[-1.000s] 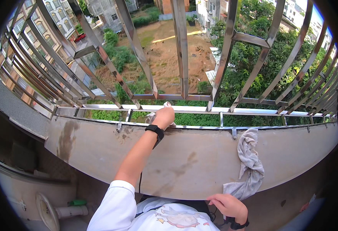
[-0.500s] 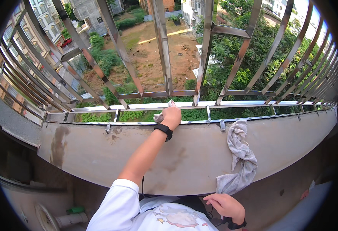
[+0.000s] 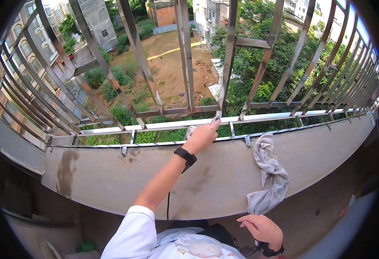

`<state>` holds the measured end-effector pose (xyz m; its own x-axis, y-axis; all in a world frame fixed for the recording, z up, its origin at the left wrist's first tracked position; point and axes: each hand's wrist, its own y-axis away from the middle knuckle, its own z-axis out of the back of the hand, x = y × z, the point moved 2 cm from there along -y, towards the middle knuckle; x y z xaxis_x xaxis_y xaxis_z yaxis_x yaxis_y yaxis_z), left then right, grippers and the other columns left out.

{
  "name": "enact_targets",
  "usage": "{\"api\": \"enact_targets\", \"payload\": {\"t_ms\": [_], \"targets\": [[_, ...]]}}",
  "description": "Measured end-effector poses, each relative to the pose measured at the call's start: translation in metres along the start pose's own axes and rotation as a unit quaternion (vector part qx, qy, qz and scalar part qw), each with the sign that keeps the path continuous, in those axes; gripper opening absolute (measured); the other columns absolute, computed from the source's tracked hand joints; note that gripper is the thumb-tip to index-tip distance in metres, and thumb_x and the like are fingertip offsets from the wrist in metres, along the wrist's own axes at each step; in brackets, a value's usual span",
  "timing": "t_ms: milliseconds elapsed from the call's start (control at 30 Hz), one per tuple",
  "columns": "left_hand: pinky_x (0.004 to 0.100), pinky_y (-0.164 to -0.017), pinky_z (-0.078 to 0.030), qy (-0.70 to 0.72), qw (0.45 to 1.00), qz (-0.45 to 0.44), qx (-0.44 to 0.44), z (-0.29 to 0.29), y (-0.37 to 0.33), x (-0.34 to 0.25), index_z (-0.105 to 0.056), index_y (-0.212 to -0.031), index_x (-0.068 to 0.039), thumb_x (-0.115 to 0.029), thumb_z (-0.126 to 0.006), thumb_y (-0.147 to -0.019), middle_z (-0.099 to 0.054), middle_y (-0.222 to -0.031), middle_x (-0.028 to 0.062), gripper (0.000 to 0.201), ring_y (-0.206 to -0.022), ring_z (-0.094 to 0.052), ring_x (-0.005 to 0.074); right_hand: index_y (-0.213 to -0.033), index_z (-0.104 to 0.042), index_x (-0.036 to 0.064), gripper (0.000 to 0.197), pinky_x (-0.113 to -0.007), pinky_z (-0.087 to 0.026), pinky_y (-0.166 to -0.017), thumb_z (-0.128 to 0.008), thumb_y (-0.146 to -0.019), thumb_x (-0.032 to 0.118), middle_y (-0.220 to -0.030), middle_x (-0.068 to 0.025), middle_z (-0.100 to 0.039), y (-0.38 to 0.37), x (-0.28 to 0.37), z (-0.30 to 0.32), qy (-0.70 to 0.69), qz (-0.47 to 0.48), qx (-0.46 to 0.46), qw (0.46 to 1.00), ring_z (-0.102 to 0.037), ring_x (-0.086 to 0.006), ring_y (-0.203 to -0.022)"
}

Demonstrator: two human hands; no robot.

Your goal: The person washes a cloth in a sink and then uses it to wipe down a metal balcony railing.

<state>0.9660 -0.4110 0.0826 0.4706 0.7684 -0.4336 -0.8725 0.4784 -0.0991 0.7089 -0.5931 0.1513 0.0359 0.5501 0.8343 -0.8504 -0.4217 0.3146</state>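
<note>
My left hand [image 3: 203,137] reaches out to the steel window railing, its fingers closed round a small greyish rag [image 3: 190,131]. Bits of the rag stick out on both sides of the fist, which is against the lower rail [image 3: 159,125] beside an upright bar. My right hand [image 3: 263,228] hangs low near my body, off the ledge's front edge. Its fingers are curled together and nothing shows in them. Just beyond it, a crumpled grey cloth [image 3: 272,175] lies across the ledge, its lower end hanging by the edge.
The pale stone ledge [image 3: 224,185] curves in front of me, with dark damp stains at left and middle. Tall steel bars [image 3: 186,64] stand along its far side, with gaps onto trees and a dirt yard below. A green object [image 3: 85,247] is at lower left.
My left hand has slid right along the lower rail with the rag. The right hand has shifted slightly right. The grey cloth stays on the ledge.
</note>
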Motion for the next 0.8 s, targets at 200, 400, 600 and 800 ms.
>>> {"api": "enact_targets", "payload": {"t_ms": [200,400,600,800], "targets": [[0.021,-0.072,-0.036,0.428,0.898,-0.1,-0.033,0.112,0.066,-0.055,-0.031,-0.122,-0.01,-0.002,-0.044,-0.076,-0.049,-0.093,0.0036,0.049,-0.076,-0.045,0.0089,-0.089,-0.055,0.0036,0.018,-0.027,-0.04,-0.059,-0.049,-0.073,0.003,-0.071,-0.0084,-0.057,-0.001,0.055,0.018,0.073,0.102,-0.244,0.961,-0.054,-0.0199,-0.064],[0.0257,-0.085,-0.034,0.62,0.753,-0.218,0.009,0.158,0.138,-0.093,-0.018,-0.127,-0.005,0.008,-0.041,-0.076,-0.044,-0.11,0.0064,0.057,-0.1,-0.045,0.0144,-0.101,-0.047,0.0016,0.03,-0.028,-0.039,-0.076,-0.055,-0.073,0.009,-0.089,-0.0111,-0.054,-0.02,0.109,0.002,0.055,0.24,-0.321,0.915,-0.052,-0.0196,-0.084],[0.027,-0.08,-0.039,0.589,0.774,-0.215,-0.081,0.162,0.189,-0.116,-0.023,-0.124,-0.003,0.006,-0.049,-0.074,-0.051,-0.102,0.0102,0.057,-0.091,-0.049,0.0139,-0.1,-0.049,0.0002,0.029,-0.026,-0.043,-0.064,-0.056,-0.074,0.011,-0.086,-0.013,-0.057,-0.017,0.11,-0.059,0.03,0.246,-0.287,0.925,-0.056,-0.02,-0.073],[0.0201,-0.067,-0.043,0.479,0.839,-0.125,-0.226,0.167,0.221,-0.112,-0.033,-0.12,-0.003,-0.004,-0.06,-0.07,-0.056,-0.094,0.0053,0.057,-0.077,-0.051,0.0059,-0.097,-0.051,0.0012,0.025,-0.024,-0.044,-0.057,-0.054,-0.076,0.014,-0.08,-0.0118,-0.059,-0.01,0.107,-0.08,0.001,0.213,-0.291,0.933,-0.057,-0.0183,-0.067]]}}
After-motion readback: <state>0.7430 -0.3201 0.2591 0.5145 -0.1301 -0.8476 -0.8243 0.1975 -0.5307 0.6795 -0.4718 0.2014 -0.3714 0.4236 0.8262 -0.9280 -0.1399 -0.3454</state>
